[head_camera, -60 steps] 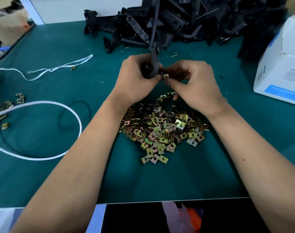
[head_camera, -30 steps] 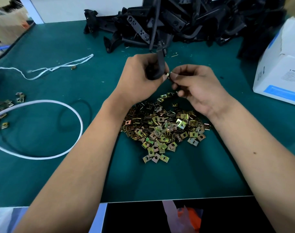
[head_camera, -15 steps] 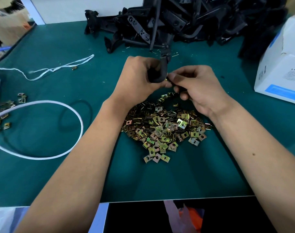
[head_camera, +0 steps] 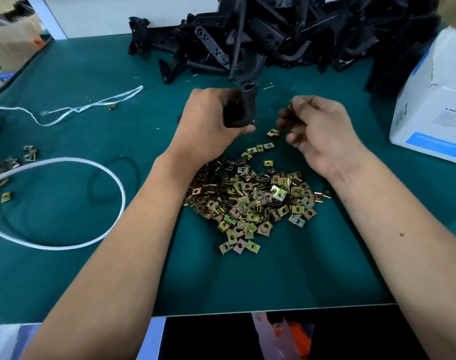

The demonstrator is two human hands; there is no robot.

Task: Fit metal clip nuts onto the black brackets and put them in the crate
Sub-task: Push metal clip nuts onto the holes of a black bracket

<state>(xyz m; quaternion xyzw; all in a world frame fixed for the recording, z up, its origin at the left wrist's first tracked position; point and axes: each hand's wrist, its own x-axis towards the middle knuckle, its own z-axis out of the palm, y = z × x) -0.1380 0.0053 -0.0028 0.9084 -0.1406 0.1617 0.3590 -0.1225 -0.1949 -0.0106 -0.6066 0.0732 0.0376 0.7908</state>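
My left hand (head_camera: 211,126) grips a long black bracket (head_camera: 243,100) upright above the green table; its upper end runs up in front of the pile of black brackets (head_camera: 286,35) at the back. A small clip nut shows at the bracket's lower end by my thumb. My right hand (head_camera: 318,131) is a little to the right, apart from the bracket, with its fingers curled and a brass-coloured clip nut (head_camera: 290,105) pinched at the fingertips. A heap of clip nuts (head_camera: 250,201) lies on the table below both hands. No crate is recognisable.
A white box (head_camera: 432,107) stands at the right. A white cord loop (head_camera: 65,203) and a white strap (head_camera: 91,107) lie at the left, with a few stray clip nuts (head_camera: 11,165) near the left edge. The table's front edge (head_camera: 273,309) is close to me.
My right hand was pressed against the bracket's lower end and has drawn away to the right, holding another clip nut. The left hand keeps the bracket in place.
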